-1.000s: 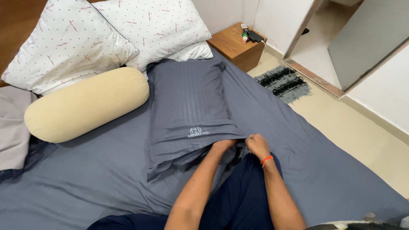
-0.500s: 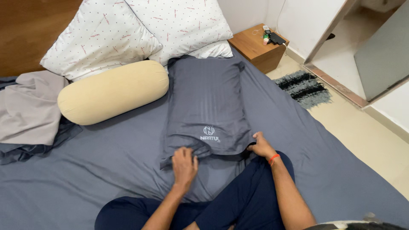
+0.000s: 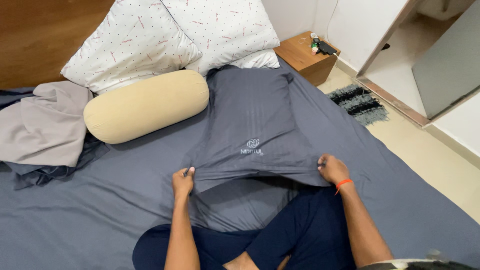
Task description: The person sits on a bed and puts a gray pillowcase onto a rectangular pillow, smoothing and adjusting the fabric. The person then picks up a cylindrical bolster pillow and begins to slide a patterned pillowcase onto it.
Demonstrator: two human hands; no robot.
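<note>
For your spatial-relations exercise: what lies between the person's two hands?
In the head view, the grey pillowcase's stretched open edge spans from left hand to right hand.

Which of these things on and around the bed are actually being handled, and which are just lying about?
In hand:
dark grey striped pillowcase with pillow
left hand, gripping its open edge
right hand, gripping the other corner

Lying about:
cream cylindrical bolster
two white dotted pillows
crumpled light grey cloth
wooden bedside table
black-and-grey striped rug
</note>
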